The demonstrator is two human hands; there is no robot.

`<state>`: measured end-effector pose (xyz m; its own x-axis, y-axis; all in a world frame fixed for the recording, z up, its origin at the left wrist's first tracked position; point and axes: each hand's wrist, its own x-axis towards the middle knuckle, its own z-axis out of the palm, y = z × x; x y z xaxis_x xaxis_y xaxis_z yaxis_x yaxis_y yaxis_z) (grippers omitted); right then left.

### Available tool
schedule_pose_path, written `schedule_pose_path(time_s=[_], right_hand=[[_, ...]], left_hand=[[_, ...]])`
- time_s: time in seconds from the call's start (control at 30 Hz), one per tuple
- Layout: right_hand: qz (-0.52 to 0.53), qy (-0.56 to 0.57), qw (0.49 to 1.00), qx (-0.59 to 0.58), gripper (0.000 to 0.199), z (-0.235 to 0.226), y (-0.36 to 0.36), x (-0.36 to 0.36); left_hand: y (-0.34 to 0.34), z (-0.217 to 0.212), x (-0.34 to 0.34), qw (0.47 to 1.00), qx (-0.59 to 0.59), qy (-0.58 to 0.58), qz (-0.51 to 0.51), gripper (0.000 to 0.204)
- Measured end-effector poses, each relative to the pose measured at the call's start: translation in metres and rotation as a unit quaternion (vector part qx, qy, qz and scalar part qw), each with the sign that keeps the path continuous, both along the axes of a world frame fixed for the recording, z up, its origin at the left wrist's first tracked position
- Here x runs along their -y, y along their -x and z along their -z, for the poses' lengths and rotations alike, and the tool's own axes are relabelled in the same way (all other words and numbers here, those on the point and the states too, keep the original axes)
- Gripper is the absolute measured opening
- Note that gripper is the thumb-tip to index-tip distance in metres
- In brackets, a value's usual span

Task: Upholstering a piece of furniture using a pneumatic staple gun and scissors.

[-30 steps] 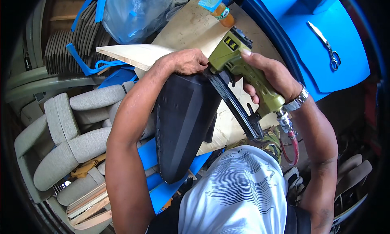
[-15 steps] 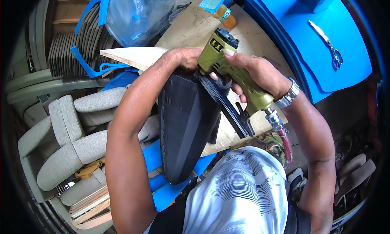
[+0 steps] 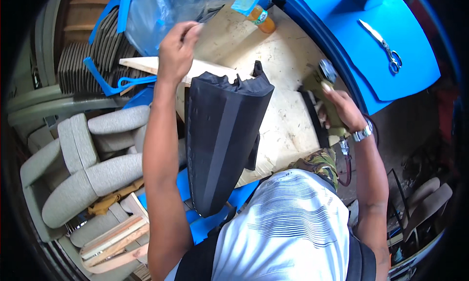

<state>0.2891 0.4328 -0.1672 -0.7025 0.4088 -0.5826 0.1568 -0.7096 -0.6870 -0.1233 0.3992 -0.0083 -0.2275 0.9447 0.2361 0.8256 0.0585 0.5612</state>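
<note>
My right hand [image 3: 344,109] is wrapped round the grip of a green air stapler [image 3: 333,103] with a black magazine, at the right side of the wooden worktop [image 3: 288,124]. A hose runs from the bottom of its handle. In front of me lies a long piece covered in black fabric [image 3: 227,134], its far end showing bunched, loose cloth. Raised beyond its far left corner, my left hand [image 3: 177,51] is closed with thumb and fingertips pinched together. Whatever it may pinch is too small to make out. Neither hand touches the black-covered piece.
Scissors [image 3: 386,49] lie on blue foam sheets [image 3: 410,76] at the right. An orange bottle [image 3: 264,21] lies at the back, beside clear plastic [image 3: 151,22]. A pale board [image 3: 210,70] is behind the black piece. Grey cushions [image 3: 112,176] are piled at left.
The stapler, held in my right hand, has moved right, away from the black-covered piece. My left hand has left the piece's far end and risen up and left. The bunched cloth now shows.
</note>
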Motion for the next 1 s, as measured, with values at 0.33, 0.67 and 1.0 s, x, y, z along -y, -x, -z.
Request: schedule_pose_path(time_s=[0.33, 0.67, 1.0], right_hand=[[-0.334, -0.401, 0.767, 0.372, 0.088, 0.221, -0.046, 0.129], [-0.077, -0.648, 0.741, 0.161, 0.060, 0.115, 0.070, 0.059], [-0.087, -0.513, 0.851, 0.070, 0.075, -0.041, 0.231, 0.032]], left_hand=[[-0.119, 0.033, 0.397, 0.913, -0.226, 0.113, -0.319, 0.061], [-0.216, 0.155, 0.641, 0.555, 0.327, -0.238, -0.727, 0.094], [-0.203, 0.214, 0.556, 0.501, 0.410, -0.567, -0.509, 0.079]])
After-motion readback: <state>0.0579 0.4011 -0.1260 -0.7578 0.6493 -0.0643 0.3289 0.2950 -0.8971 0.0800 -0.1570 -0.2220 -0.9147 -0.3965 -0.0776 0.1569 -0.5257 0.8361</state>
